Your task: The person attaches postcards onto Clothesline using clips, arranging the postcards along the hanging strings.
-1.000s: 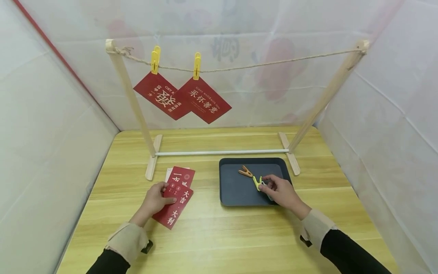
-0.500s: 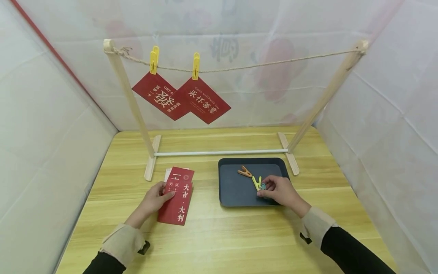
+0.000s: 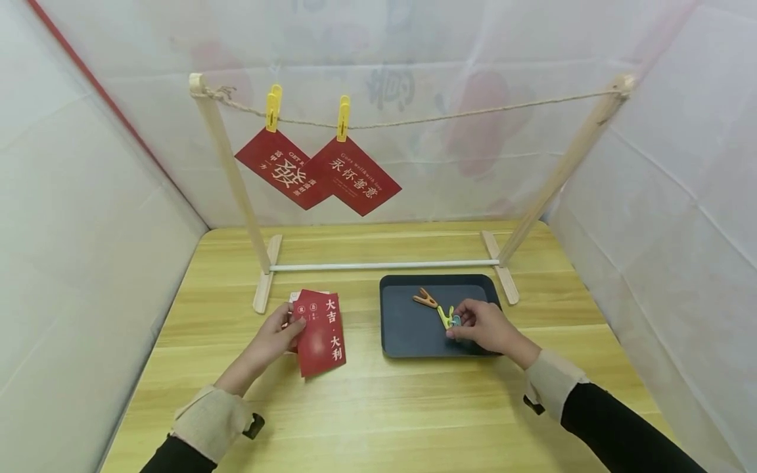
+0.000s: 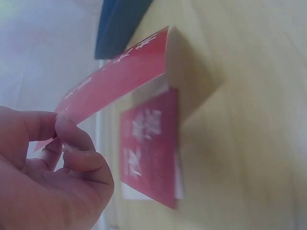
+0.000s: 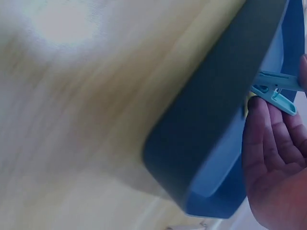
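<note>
My left hand (image 3: 276, 335) pinches a red card (image 3: 321, 345) with white characters by its edge. In the left wrist view the card stands tilted above the table, over another red card (image 4: 148, 139) that lies on a white one. My right hand (image 3: 483, 326), over the dark tray (image 3: 408, 345), holds a teal clothespin (image 5: 278, 86) between thumb and fingers. A yellow-green clothespin (image 3: 445, 318) and an orange clothespin (image 3: 424, 297) lie in the tray beside those fingers.
A wooden stand (image 3: 236, 177) with a twine line (image 3: 473, 115) spans the back of the table. Two red cards (image 3: 361, 177) hang overlapping from it on yellow clothespins (image 3: 343, 119). White cloth walls (image 3: 680, 164) enclose the sides and back.
My left hand has raised and turned the red card off the pile, its lower end swinging to the right. My right hand has taken a grip on the teal clothespin in the tray.
</note>
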The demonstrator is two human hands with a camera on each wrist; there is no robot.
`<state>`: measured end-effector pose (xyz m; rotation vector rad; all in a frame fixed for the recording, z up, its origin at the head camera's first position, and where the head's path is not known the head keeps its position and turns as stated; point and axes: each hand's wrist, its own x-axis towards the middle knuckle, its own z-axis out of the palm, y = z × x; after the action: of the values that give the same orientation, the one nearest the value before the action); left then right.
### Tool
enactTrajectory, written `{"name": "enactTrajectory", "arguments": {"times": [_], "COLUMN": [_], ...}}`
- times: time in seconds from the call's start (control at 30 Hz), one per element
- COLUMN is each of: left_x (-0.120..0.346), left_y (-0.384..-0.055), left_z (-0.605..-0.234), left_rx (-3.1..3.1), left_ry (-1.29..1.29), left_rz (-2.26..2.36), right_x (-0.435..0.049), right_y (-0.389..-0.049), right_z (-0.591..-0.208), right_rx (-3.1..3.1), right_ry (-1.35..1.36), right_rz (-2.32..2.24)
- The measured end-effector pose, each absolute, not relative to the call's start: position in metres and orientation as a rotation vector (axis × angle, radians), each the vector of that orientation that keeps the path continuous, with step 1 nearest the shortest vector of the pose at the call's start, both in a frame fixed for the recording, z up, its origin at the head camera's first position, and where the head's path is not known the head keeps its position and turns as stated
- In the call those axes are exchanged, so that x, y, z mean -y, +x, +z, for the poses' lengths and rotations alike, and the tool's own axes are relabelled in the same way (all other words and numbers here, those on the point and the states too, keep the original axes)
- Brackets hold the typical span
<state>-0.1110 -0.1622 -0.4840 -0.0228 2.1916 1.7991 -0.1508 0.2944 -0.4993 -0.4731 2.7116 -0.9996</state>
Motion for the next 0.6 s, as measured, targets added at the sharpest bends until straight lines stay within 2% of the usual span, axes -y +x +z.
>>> {"name": "enactTrajectory", "arguments": {"times": [0.23, 0.6], "left_x": [0.150, 0.130], "left_y": [-0.116, -0.129], "left_z": [-0.464, -0.417], "left_rx": [-2.321, -2.355], "left_ry": [0.018, 0.195], "left_rz": [1.723, 1.720], "right_x": [-0.286, -0.276], "right_y": [-0.161, -0.189], "right_z": [-0.470, -0.390], "right_rx": [-2.792, -2.899], "right_ry": [-0.532, -0.644], "right_rz": [-0.898, -0.705]}}
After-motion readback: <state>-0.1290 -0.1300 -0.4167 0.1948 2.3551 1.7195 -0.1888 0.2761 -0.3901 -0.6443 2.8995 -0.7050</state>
